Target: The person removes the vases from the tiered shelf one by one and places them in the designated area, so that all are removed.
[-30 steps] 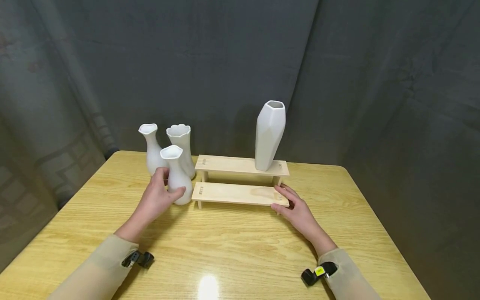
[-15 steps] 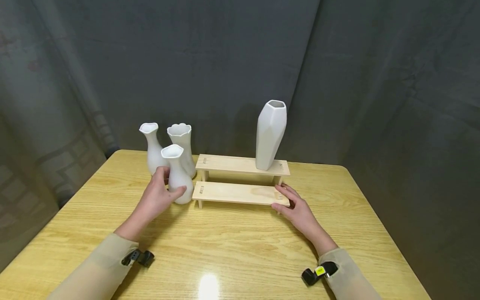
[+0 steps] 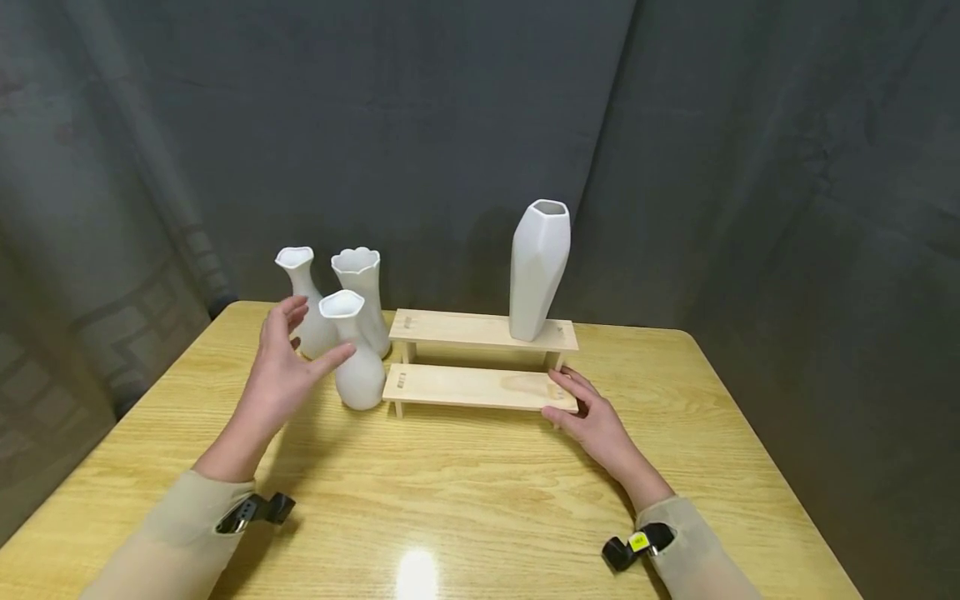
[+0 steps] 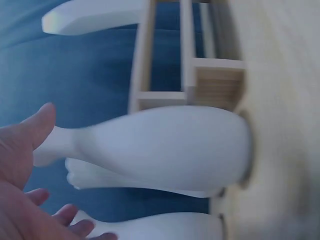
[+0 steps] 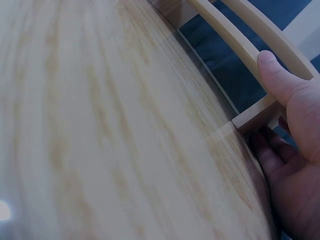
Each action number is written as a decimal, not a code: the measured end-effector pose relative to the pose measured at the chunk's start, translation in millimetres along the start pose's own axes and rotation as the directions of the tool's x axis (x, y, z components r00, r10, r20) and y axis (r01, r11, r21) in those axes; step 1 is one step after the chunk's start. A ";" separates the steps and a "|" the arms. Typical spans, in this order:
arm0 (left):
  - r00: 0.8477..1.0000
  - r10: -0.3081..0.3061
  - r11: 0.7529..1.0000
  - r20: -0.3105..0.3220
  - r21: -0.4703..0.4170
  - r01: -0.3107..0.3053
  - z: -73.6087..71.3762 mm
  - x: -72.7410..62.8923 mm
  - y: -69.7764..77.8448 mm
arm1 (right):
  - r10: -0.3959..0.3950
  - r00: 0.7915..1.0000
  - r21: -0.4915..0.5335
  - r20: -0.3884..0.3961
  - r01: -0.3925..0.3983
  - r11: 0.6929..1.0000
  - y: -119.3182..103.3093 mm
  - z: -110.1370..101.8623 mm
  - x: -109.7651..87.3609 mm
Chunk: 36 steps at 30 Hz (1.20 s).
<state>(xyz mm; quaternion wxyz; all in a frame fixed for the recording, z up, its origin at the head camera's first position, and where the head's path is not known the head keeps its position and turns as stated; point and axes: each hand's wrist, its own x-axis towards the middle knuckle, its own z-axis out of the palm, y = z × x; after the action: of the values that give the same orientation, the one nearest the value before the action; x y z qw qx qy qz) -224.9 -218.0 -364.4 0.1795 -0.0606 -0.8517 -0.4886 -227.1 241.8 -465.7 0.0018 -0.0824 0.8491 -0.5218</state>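
My left hand (image 3: 276, 375) is spread, thumb and fingers apart, just left of the front white vase (image 3: 360, 379). This vase stands upright on the table with a round belly and a narrow neck. In the left wrist view a gap shows between the palm and the vase belly (image 4: 170, 145), with the thumb near its neck. With my right hand (image 3: 600, 429) I grip the right end of a two-step wooden stand (image 3: 465, 385). The thumb (image 5: 277, 75) lies on the lower step's front edge, and the other fingers curl behind its leg.
A tall faceted white vase (image 3: 538, 275) stands on the upper step at the right. Behind the front vase are a slim-necked vase (image 3: 317, 329) and a scalloped-rim vase (image 3: 367, 287). Dark curtain (image 3: 420, 150) hangs behind the wooden table (image 3: 450, 500).
My left hand has let go of the front vase, opened, and drawn back up and left. The vase stays where it stood. The right hand has kept its grip on the stand.
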 end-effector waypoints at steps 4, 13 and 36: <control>0.986 0.090 0.996 -0.139 0.021 -0.088 -3.7 0.3 20.3 | 0.001 1.000 -0.009 -0.006 -0.001 1.000 -1.9 -0.2 0.3; 0.923 0.284 0.958 -0.260 0.045 -0.282 12.5 1.9 67.9 | -0.002 1.000 -0.007 -0.006 0.002 1.000 -0.7 0.2 0.0; 0.975 0.221 0.954 0.015 -0.210 -0.213 128.8 35.6 131.7 | -0.013 1.000 0.022 -0.002 0.013 1.000 0.9 14.1 3.9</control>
<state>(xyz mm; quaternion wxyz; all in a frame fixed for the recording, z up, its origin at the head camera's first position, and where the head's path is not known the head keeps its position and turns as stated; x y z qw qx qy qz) -253.0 -42.7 -303.7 0.2083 -0.1817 -0.7876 -0.5506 -229.9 229.2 -472.6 -0.0013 -0.0874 0.8426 -0.5314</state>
